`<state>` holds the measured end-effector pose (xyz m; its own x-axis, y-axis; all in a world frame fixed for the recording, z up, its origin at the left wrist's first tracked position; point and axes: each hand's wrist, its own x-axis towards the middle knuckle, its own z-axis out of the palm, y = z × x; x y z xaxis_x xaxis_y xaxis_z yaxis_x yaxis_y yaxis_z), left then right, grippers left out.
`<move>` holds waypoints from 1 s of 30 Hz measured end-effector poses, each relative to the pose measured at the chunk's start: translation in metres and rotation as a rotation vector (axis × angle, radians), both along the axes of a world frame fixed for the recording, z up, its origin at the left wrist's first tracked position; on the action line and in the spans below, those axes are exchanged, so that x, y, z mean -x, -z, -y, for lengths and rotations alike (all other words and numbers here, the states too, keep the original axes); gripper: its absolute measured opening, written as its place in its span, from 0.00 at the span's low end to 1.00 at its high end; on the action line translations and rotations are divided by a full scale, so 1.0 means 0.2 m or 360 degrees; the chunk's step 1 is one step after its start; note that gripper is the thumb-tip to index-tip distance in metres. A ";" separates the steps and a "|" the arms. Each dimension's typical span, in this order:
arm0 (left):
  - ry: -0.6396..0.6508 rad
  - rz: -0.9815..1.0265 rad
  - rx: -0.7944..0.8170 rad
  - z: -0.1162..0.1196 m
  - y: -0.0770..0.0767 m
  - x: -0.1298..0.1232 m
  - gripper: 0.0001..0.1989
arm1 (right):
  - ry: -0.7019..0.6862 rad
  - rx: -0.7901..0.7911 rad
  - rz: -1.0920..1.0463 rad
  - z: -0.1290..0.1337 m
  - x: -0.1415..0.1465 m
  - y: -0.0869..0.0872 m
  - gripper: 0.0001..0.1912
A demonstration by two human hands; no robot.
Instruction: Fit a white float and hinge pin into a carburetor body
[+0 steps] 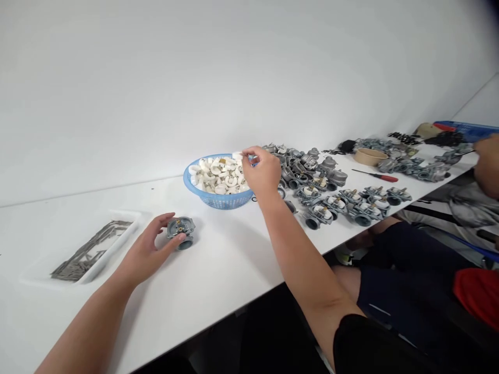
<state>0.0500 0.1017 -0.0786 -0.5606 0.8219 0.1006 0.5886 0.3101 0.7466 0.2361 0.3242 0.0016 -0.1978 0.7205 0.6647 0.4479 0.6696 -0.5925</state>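
My left hand (156,244) grips a grey metal carburetor body (181,227) that rests on the white table, thumb in front and fingers behind. Brass parts show inside its open top. Over the right rim of a blue plastic basket (220,201), my right hand (262,169) pinches a white carburetor float (237,155) between thumb and fingertips. Heaped in the basket are many more white plastic floats (218,176). Part of the basket's right side is hidden behind my right hand.
A white tray (113,254) of thin metal pins lies at left. Rows of carburetors with white floats (351,200), a pile of carburetors (307,166), a red-handled screwdriver (384,177) and a cardboard bowl (369,156) are at right. Another person's hand (487,161) is at far right.
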 end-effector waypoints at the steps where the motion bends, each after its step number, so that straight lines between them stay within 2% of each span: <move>1: 0.0002 0.0024 0.0005 0.00 0.00 -0.01 0.36 | -0.0065 0.0137 0.0063 -0.08 -0.03 0.01 0.09; 3: 0.0029 0.0081 0.0022 0.00 -0.02 -0.02 0.35 | -0.0246 0.0360 0.0250 -0.21 -0.05 0.05 0.20; 5: 0.0062 0.0125 0.0040 0.00 -0.03 -0.02 0.34 | -0.0303 0.0392 0.0316 -0.25 -0.06 0.10 0.24; 7: 0.0078 0.0143 0.0043 -0.01 -0.03 -0.02 0.33 | -0.0393 0.0250 0.0350 -0.23 -0.04 0.12 0.23; 10: 0.0108 0.0168 0.0038 -0.01 -0.03 -0.02 0.32 | -0.0582 0.0147 0.0620 -0.12 0.01 0.11 0.20; 13: 0.0138 0.0195 0.0027 -0.01 -0.03 -0.01 0.33 | -0.0604 0.0363 0.0983 -0.05 0.06 0.07 0.15; 17: 0.0132 0.0173 0.0042 0.00 -0.04 -0.01 0.31 | -0.0536 0.0589 0.1176 -0.06 0.13 0.05 0.12; 21: 0.0145 0.0147 -0.0013 -0.01 -0.04 -0.02 0.31 | -0.0560 0.0675 0.1205 -0.08 0.17 0.05 0.12; 25: 0.0166 0.0136 -0.0057 -0.01 -0.03 -0.01 0.30 | -0.0598 0.0602 0.1137 -0.07 0.16 0.06 0.15; 30: 0.0171 0.0125 -0.0069 -0.01 -0.02 0.00 0.30 | -0.0734 0.0326 0.0661 -0.03 0.11 0.08 0.18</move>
<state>0.0502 0.1032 -0.0748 -0.4771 0.8736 0.0965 0.5558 0.2148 0.8031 0.2146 0.3295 -0.0152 -0.7278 0.6041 0.3247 0.3609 0.7399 -0.5677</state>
